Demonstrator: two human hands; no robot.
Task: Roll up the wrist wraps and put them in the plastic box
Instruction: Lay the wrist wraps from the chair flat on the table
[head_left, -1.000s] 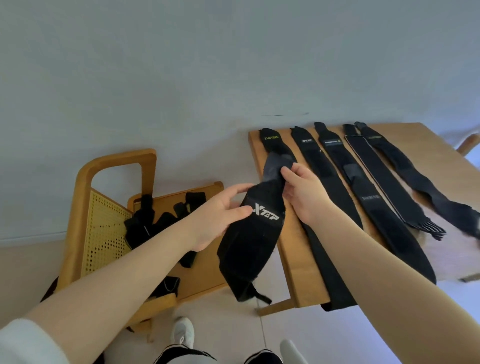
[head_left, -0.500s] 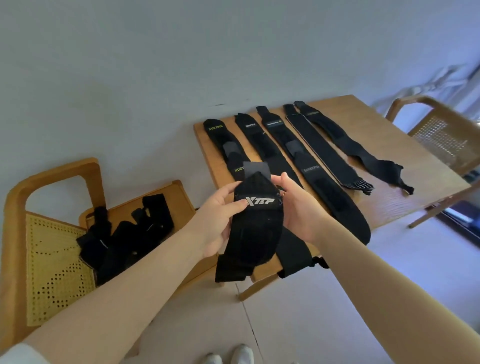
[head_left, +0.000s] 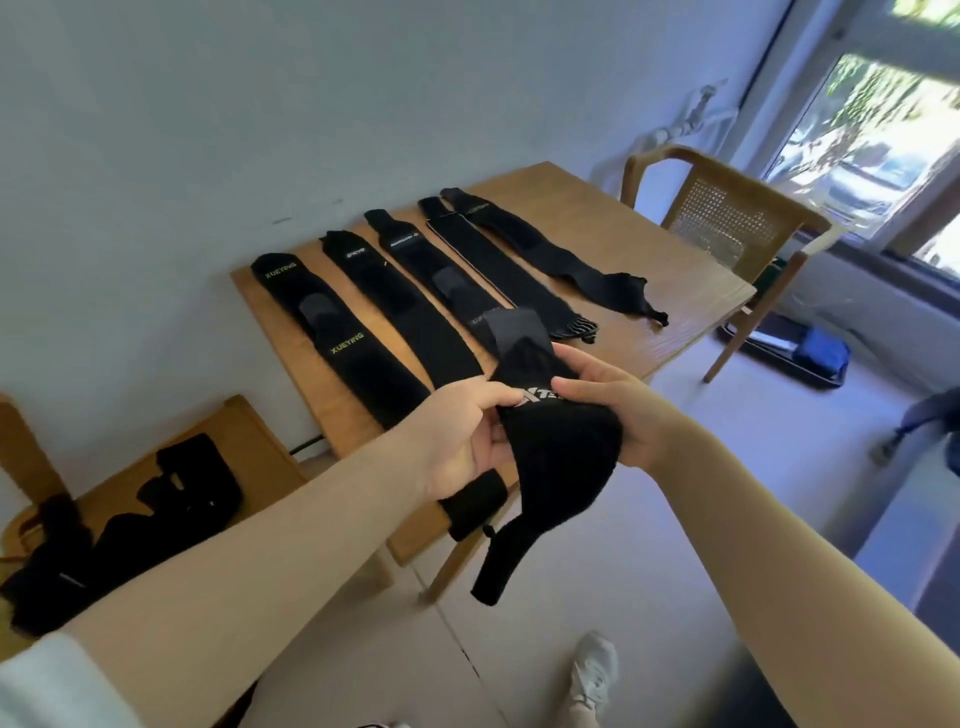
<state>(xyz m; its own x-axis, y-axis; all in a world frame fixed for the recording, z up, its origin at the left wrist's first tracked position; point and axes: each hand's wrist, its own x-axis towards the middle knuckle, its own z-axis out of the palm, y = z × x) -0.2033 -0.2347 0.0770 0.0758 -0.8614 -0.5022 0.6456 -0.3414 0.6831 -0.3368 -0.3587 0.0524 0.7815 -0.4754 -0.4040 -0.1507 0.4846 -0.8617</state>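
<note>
We hold the black elastic wrist wrap (head_left: 556, 447) in mid-air off the desk (head_left: 649, 249) edge, left hand (head_left: 462, 441) and right hand (head_left: 618, 415) pinching its logo end, long axis hanging downward below both grips.

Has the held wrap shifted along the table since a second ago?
Yes. The held wrap was at the XUEYING wrap on the table's left end; now it is rightward, over the third wrap.

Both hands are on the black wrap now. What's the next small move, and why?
Probably turn the gray end over to begin rolling: the left hand and right hand pinch the wrap mid-air, still unrolled, its tail dangling.
</note>
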